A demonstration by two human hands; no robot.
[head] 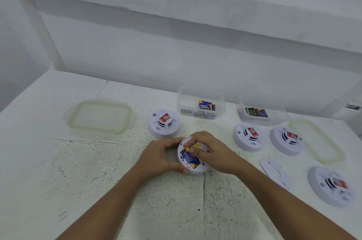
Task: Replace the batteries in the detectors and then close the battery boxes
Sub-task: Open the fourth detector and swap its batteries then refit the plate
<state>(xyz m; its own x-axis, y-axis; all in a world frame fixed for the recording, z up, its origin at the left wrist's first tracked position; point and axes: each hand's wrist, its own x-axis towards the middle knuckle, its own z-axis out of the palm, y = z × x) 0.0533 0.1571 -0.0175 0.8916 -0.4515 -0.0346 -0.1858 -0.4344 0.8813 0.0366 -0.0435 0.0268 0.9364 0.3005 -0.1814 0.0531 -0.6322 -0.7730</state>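
Note:
A white round detector [195,170] lies upside down at the middle of the table, its battery bay open. My left hand [162,156] grips its left rim. Blue and yellow batteries [189,158] lie in the bay. My right hand [211,151] reaches over the detector from the right, and its fingertips pinch the yellow end of a battery at the bay's far side. The detector's flat white back cover [275,173] lies on the table to the right.
Several more detectors stand face up: one behind [164,124], two at right [247,136] [287,140], one near right [331,185]. Two clear boxes of batteries [201,104] [260,112] stand at the back. Their lids lie far left [100,117] and far right [317,140].

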